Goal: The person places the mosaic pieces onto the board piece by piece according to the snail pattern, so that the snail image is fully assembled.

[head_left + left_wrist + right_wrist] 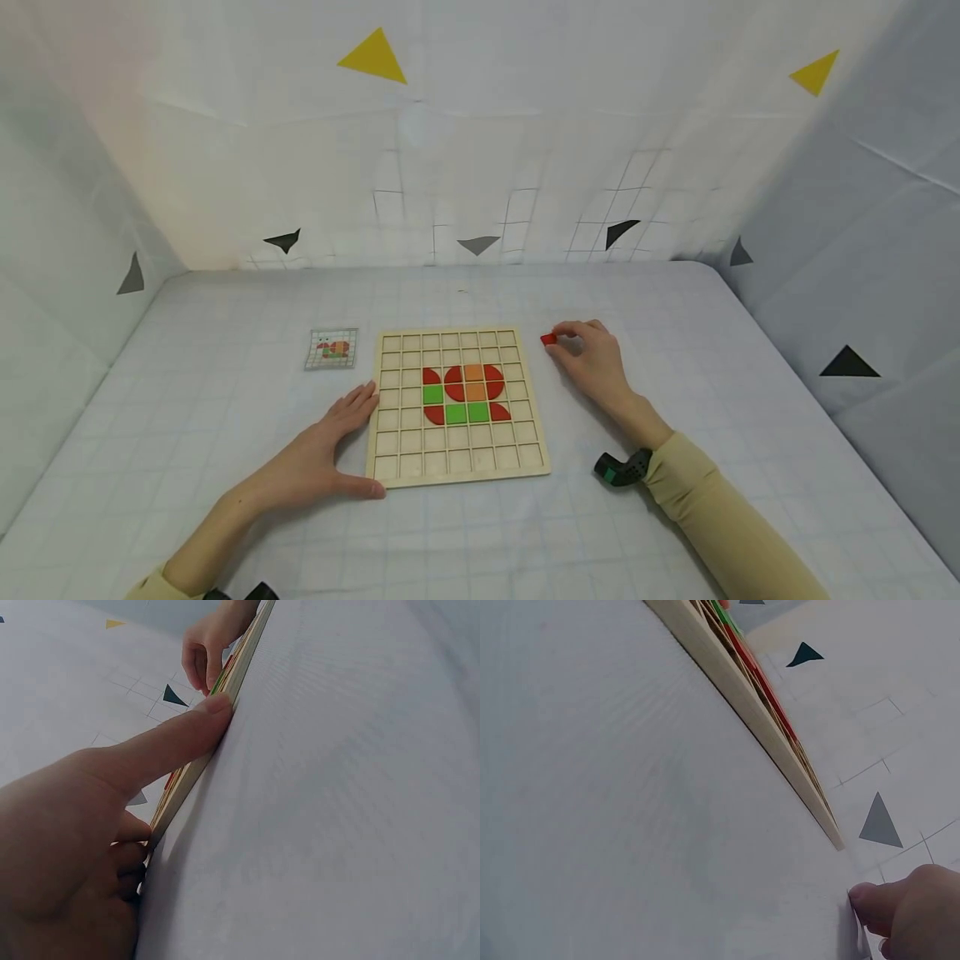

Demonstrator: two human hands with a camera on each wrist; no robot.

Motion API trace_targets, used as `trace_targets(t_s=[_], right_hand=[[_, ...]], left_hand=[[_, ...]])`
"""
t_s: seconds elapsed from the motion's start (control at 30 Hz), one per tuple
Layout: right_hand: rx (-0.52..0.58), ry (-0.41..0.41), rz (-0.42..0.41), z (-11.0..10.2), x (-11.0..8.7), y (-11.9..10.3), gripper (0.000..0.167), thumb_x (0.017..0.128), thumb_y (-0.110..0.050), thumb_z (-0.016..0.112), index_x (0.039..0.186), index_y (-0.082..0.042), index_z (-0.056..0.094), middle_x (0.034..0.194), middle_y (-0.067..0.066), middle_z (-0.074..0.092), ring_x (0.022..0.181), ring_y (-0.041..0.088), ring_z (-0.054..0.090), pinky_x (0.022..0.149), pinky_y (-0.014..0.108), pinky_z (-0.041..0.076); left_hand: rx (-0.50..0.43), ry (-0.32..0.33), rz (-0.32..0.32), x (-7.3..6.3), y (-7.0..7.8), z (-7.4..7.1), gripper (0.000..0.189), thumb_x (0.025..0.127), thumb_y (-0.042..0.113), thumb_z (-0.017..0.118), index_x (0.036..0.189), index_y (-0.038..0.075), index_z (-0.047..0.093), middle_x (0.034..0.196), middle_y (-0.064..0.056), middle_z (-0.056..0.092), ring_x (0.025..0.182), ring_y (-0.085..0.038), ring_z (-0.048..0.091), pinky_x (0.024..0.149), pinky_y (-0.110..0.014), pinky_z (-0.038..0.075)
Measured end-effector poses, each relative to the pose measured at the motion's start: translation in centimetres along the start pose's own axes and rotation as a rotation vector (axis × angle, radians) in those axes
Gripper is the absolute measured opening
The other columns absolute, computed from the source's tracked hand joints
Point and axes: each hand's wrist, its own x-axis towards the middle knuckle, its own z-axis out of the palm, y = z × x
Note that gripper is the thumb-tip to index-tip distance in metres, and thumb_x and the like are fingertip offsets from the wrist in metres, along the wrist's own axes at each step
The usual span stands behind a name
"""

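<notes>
A pale wooden grid board (459, 480) lies flat on the table, with red rounded tiles (454, 383), green square tiles (477, 412) and orange square tiles (475, 392) in its middle cells. My left hand (321, 454) rests against the board's left side, fingers extended at the edge and thumb at the near corner. In the left wrist view, the thumb (176, 746) presses along the board's side. Right of the board's far corner, my right hand (596, 360) pinches a small red tile (549, 339) between thumb and fingers. The right wrist view does not show that tile clearly.
A small picture card (332, 348) with a coloured grid design lies left of the board. White cloth walls with yellow, black and grey triangles (477, 244) stand behind and beside the table. A black wrist device (624, 468) sits at my right wrist.
</notes>
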Motion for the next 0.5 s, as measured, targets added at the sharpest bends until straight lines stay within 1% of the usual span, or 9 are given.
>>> trace_targets(t_s=[0.17,0.3,0.4,0.5], right_hand=[[-0.016,0.02,0.002,0.0,0.01,0.06,0.029,0.08,-0.015,0.085,0.104,-0.003,0.073,0.096,0.011,0.074,0.091,0.027,0.06,0.079,0.042,0.049],[-0.004,0.04,0.009,-0.02,-0.02,0.02,0.029,0.078,-0.014,0.087,0.101,-0.002,0.073,0.089,0.011,0.074,0.087,0.027,0.06,0.075,0.04,0.048],[0.004,0.048,0.004,0.03,-0.11,0.03,0.026,0.079,-0.013,0.086,0.099,-0.003,0.074,0.086,0.01,0.073,0.083,0.025,0.06,0.072,0.038,0.047],[0.004,0.053,-0.019,0.05,-0.18,0.06,0.018,0.082,-0.011,0.083,0.096,-0.003,0.075,0.084,0.01,0.074,0.08,0.024,0.061,0.069,0.037,0.049]], left_hand=[[0.005,0.002,0.008,0.1,-0.15,0.03,0.122,0.065,0.067,0.082,0.16,0.015,0.025,0.169,0.001,0.012,0.155,-0.034,0.007,0.121,-0.062,0.015],[0.012,0.003,0.003,0.15,-0.17,0.07,0.122,0.065,0.068,0.081,0.16,0.015,0.025,0.169,0.001,0.012,0.155,-0.034,0.007,0.12,-0.062,0.016],[0.016,0.003,-0.002,0.11,-0.13,0.1,0.122,0.065,0.068,0.081,0.16,0.015,0.025,0.169,0.001,0.012,0.155,-0.034,0.007,0.12,-0.063,0.016],[0.02,0.001,-0.005,0.06,-0.06,0.11,0.123,0.065,0.068,0.082,0.16,0.015,0.025,0.169,0.001,0.012,0.155,-0.034,0.007,0.12,-0.062,0.016]])
